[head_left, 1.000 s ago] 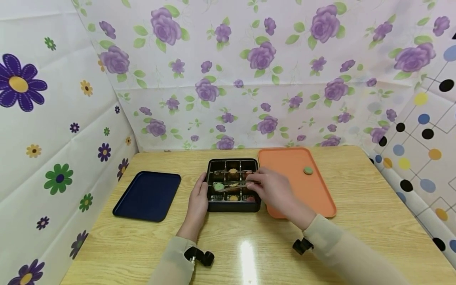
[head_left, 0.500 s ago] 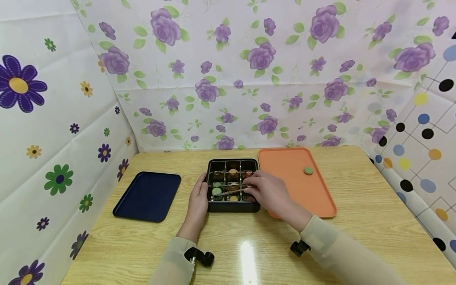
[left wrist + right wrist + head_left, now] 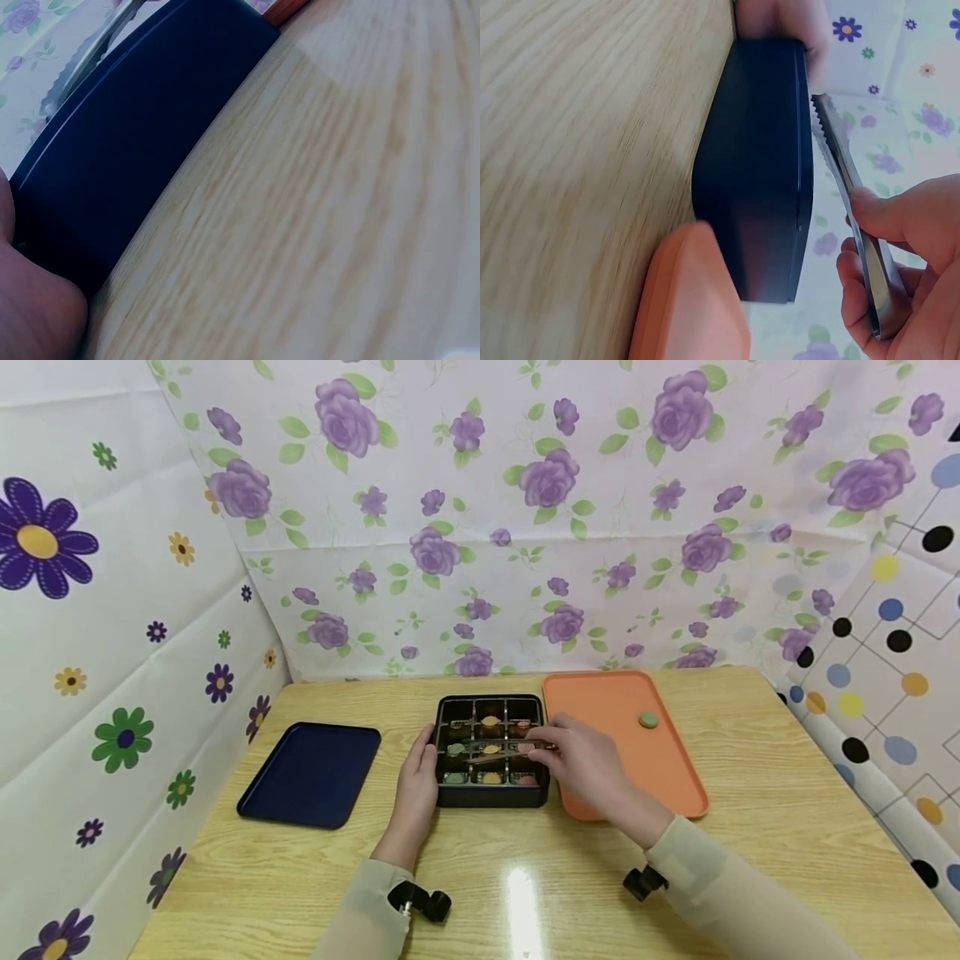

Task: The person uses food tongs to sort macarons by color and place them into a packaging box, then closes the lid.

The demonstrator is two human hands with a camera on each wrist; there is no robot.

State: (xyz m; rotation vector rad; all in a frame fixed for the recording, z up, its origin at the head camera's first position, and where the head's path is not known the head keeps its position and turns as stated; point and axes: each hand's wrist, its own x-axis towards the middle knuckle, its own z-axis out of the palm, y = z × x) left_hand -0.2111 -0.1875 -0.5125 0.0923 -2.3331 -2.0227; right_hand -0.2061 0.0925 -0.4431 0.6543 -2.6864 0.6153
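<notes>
My left hand (image 3: 417,772) rests along the left wall of a black box (image 3: 491,796), fingers straight. The box is divided into small compartments holding round macarons: green (image 3: 454,778) at the left, yellow (image 3: 491,777) down the middle, pink (image 3: 527,780) at the right. My right hand (image 3: 581,756) pinches metal tongs (image 3: 847,161) between thumb and fingers. The tongs reach over the box from the right, arms spread and nothing between their toothed tips. In the right wrist view the tips stand beside the box's rim. Another green macaron (image 3: 648,719) lies on the orange tray (image 3: 633,777).
The orange tray stands right against the box's right side, partly under my right forearm. A dark blue tray (image 3: 311,772) lies to the left on the wooden table (image 3: 480,893). Patterned cloth (image 3: 480,568) hangs behind and at both sides.
The tongs lowered a green macaron into the front left compartment and let go of it. They have since drawn back up and to the right. My left hand has stayed still.
</notes>
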